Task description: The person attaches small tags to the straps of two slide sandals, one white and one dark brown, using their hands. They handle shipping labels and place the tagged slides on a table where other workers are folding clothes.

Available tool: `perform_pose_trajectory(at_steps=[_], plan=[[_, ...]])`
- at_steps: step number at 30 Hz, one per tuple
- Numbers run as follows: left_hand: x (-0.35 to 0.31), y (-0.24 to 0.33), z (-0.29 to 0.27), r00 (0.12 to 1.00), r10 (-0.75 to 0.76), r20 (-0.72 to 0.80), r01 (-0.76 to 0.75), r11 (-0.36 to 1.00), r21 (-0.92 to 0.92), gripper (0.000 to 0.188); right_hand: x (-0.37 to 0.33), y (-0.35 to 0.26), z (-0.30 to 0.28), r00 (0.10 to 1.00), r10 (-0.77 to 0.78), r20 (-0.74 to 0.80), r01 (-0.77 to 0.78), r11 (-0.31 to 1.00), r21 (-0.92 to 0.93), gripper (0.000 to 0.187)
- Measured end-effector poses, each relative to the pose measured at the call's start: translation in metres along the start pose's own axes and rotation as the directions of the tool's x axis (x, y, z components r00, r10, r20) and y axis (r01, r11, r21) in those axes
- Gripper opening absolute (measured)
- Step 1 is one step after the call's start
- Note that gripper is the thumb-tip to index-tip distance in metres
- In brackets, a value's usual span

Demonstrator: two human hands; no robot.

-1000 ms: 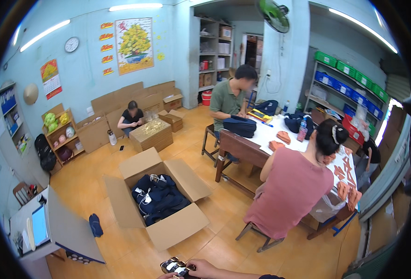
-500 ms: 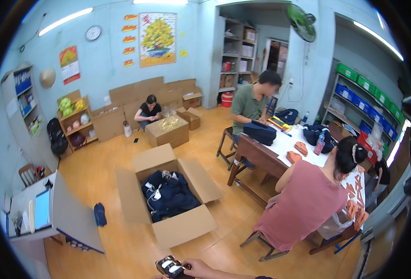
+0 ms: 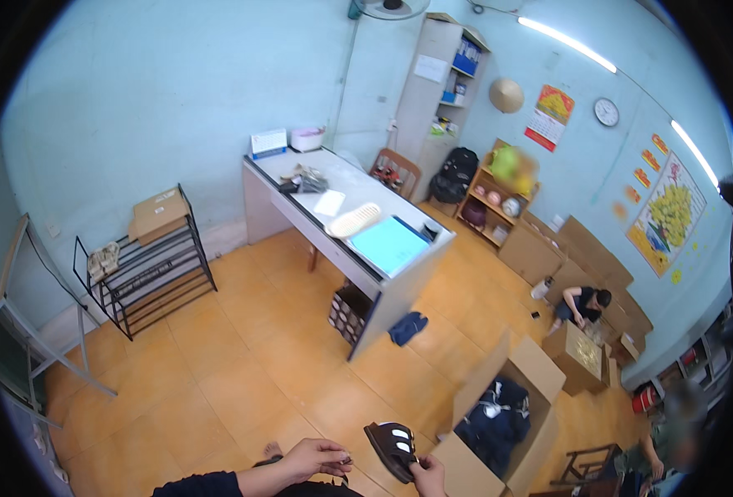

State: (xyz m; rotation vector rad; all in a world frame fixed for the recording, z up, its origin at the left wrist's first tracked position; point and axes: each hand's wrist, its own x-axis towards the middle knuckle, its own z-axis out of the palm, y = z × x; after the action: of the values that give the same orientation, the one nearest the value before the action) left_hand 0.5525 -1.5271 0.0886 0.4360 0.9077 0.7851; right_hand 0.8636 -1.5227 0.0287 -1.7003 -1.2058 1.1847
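My right hand [image 3: 429,478] reaches in at the bottom centre and grips one end of a dark brown sandal [image 3: 394,451] with white patches on its top. The sandal is held up in the air, tilted, over the tiled floor. To its left, my left hand [image 3: 315,460] is closed in a pinch, apart from the sandal. Something small and dark shows at its fingertips, too small to make out. A dark sleeve covers my left forearm. Below the left hand, part of a bare foot [image 3: 272,450] shows near the lower edge.
Right of my hands stands an open carton [image 3: 466,465] of dark blue cloth items. Ahead is a white desk [image 3: 292,215] bearing a pale shoe sole [image 3: 355,220] and a blue folder [image 3: 389,245]. A black rack [image 3: 155,286] stands left. A person [image 3: 583,308] sits beside another carton [image 3: 578,352].
The view has swung left, bringing the desk and rack into the middle. My left hand, mostly hidden before, now shows apart from the sandal; my right hand still holds it.
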Motion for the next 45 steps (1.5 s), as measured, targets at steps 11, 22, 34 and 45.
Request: perform_pose_trajectory(at_steps=[11,22,34,45], plan=[[0.063,0.169,-0.123,0.985,0.114,-0.126,-0.110,0.993,0.034,0.011,0.114,-0.126,0.125,0.995,0.092,-0.028,-0.087,0.985,0.151,0.031],[0.241,0.400,-0.156,0.983,0.171,-0.063,-0.152,0.960,0.235,0.025,0.345,-0.244,0.180,0.974,-0.165,0.156,0.096,0.922,0.374,0.028],[0.365,0.575,-0.285,0.998,0.060,-0.020,-0.057,0.992,0.115,0.015,0.525,-0.377,0.315,0.954,-0.175,-0.243,0.244,0.924,0.294,0.031],[0.444,0.784,-0.422,0.993,-0.110,0.031,0.097,0.956,0.278,0.016,0.721,-0.414,0.441,0.786,-0.282,-0.550,0.104,0.938,-0.332,0.032]])
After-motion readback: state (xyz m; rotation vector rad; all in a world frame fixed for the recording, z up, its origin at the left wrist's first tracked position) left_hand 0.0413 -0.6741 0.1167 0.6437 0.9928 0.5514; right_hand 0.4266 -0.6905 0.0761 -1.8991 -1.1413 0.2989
